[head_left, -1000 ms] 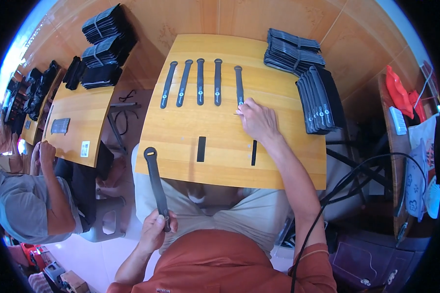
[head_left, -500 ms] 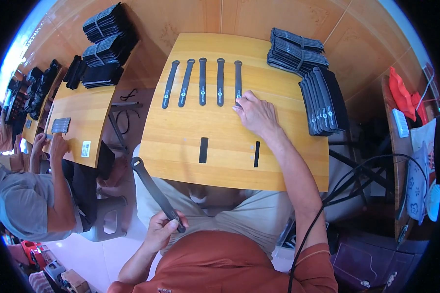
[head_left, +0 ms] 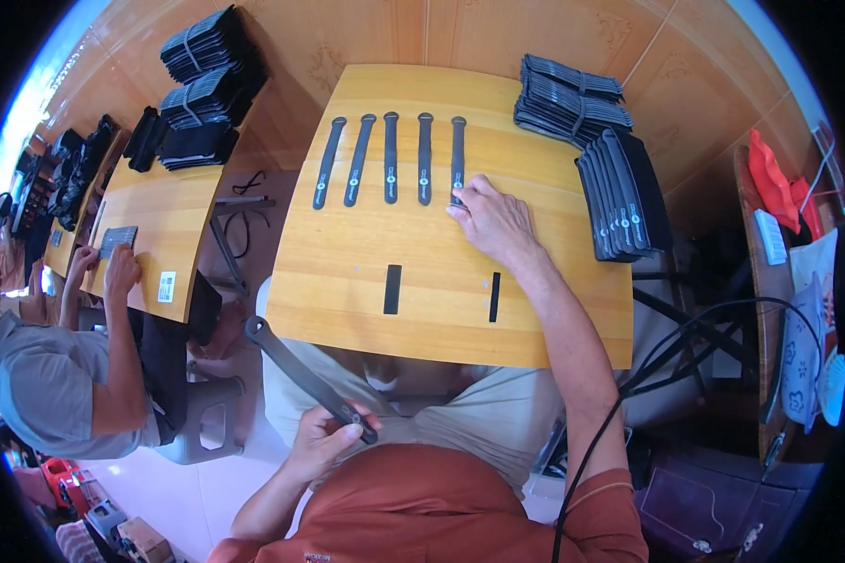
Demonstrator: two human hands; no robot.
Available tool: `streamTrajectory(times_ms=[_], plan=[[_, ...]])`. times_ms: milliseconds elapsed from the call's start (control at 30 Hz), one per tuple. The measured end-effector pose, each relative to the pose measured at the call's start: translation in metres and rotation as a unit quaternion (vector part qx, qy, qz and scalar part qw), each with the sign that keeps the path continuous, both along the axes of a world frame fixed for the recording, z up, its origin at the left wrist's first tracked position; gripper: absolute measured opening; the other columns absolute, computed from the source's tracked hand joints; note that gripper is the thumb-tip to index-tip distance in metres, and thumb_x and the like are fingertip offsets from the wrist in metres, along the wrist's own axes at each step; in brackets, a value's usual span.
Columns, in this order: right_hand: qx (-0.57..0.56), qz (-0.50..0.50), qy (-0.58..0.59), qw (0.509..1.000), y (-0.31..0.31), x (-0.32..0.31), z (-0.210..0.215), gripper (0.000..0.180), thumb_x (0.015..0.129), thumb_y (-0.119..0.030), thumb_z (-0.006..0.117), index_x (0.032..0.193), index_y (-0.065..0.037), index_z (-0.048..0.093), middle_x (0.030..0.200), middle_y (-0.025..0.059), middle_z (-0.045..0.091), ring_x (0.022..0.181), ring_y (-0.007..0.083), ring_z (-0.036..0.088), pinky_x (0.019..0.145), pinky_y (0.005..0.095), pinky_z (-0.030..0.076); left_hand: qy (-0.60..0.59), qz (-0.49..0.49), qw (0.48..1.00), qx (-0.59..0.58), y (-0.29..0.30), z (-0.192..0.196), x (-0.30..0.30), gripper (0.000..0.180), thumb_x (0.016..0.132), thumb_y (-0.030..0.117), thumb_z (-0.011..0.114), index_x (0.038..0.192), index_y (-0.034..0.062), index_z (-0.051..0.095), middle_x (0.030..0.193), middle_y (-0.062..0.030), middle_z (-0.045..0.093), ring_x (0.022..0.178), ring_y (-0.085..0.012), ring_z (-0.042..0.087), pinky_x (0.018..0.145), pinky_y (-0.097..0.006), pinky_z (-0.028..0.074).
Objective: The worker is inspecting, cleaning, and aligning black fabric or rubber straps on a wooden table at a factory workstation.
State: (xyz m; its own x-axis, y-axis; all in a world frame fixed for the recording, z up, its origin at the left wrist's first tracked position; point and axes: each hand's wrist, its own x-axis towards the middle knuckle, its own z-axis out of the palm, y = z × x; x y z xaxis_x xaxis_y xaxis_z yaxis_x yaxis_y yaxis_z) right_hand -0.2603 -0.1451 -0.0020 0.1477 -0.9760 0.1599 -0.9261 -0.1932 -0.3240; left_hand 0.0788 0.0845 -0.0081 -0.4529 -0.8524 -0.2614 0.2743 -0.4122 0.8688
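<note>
My right hand (head_left: 494, 220) rests on the wooden table (head_left: 441, 310), its fingertips on the lower end of the rightmost black strap (head_left: 457, 155) in a row of several straps (head_left: 388, 159) laid side by side. My left hand (head_left: 321, 441) is down by my lap, below the table's front edge, gripping one end of another long black strap (head_left: 296, 372) that points up and left. Two short black strips (head_left: 392, 289) (head_left: 494, 296) lie on the table near me.
Bundled stacks of black straps (head_left: 610, 178) fill the table's far right corner. A second table (head_left: 160, 225) at left carries more black bundles (head_left: 197, 94). A person in a grey shirt (head_left: 56, 385) works there. Black cables (head_left: 685, 347) hang at right.
My left hand's strap has swung from upright to slanting up-left, lower by my lap. My right hand stays on the row's rightmost strap, little changed.
</note>
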Motion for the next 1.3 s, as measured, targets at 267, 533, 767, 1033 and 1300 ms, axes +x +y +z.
streamTrajectory(times_ms=[267, 533, 767, 1033, 1300], plan=[[0.018, 0.009, -0.02, 1.0, 0.004, 0.0, 0.003, 0.032, 0.097, -0.029, 0.062, 0.116, -0.005, 0.069, 0.117, 0.0125, 0.061, 0.097, 0.0366, 0.068, 0.086, 0.0489, 0.054, -0.002, -0.01, 1.0, -0.016, -0.004, -0.001, -0.01, 0.022, 0.097, 0.012, 0.068, 0.117, 0.0026, 0.064, 0.109, -0.0122, 0.068, 0.104, -0.021, 0.066, 0.091, -0.036, 0.053], [0.027, 0.014, -0.016, 0.999, 0.004, 0.0, 0.005, 0.032, 0.097, -0.027, 0.061, 0.118, -0.004, 0.068, 0.119, 0.0121, 0.06, 0.099, 0.0357, 0.068, 0.087, 0.0491, 0.054, -0.009, -0.02, 0.999, -0.03, -0.007, 0.002, -0.02, 0.021, 0.097, 0.013, 0.068, 0.115, 0.0034, 0.064, 0.107, -0.0118, 0.068, 0.103, -0.0189, 0.065, 0.089, -0.034, 0.052], [0.042, 0.013, -0.008, 0.999, 0.004, 0.0, 0.009, 0.029, 0.097, -0.026, 0.06, 0.118, -0.006, 0.067, 0.119, 0.0118, 0.059, 0.101, 0.0353, 0.067, 0.088, 0.0493, 0.054, -0.008, -0.034, 0.999, -0.037, -0.009, 0.004, -0.025, 0.02, 0.098, 0.014, 0.067, 0.115, 0.004, 0.064, 0.107, -0.0105, 0.068, 0.102, -0.0183, 0.064, 0.089, -0.034, 0.052], [0.065, 0.015, -0.011, 0.998, 0.001, -0.001, 0.012, 0.029, 0.098, -0.027, 0.058, 0.12, -0.01, 0.066, 0.119, 0.0106, 0.058, 0.103, 0.0346, 0.066, 0.089, 0.0503, 0.052, -0.013, -0.041, 0.998, -0.045, -0.012, 0.004, -0.026, 0.021, 0.098, 0.014, 0.067, 0.116, 0.0044, 0.064, 0.108, -0.0104, 0.067, 0.103, -0.0186, 0.065, 0.09, -0.034, 0.052], [0.071, 0.01, -0.003, 0.997, 0.001, 0.001, 0.014, 0.03, 0.098, -0.027, 0.058, 0.122, -0.01, 0.065, 0.121, 0.0098, 0.058, 0.103, 0.0341, 0.066, 0.09, 0.0493, 0.052, -0.014, -0.038, 0.998, -0.054, -0.012, 0.003, -0.027, 0.02, 0.098, 0.015, 0.067, 0.114, 0.0042, 0.064, 0.108, -0.0107, 0.068, 0.101, -0.0171, 0.064, 0.086, -0.032, 0.052]])
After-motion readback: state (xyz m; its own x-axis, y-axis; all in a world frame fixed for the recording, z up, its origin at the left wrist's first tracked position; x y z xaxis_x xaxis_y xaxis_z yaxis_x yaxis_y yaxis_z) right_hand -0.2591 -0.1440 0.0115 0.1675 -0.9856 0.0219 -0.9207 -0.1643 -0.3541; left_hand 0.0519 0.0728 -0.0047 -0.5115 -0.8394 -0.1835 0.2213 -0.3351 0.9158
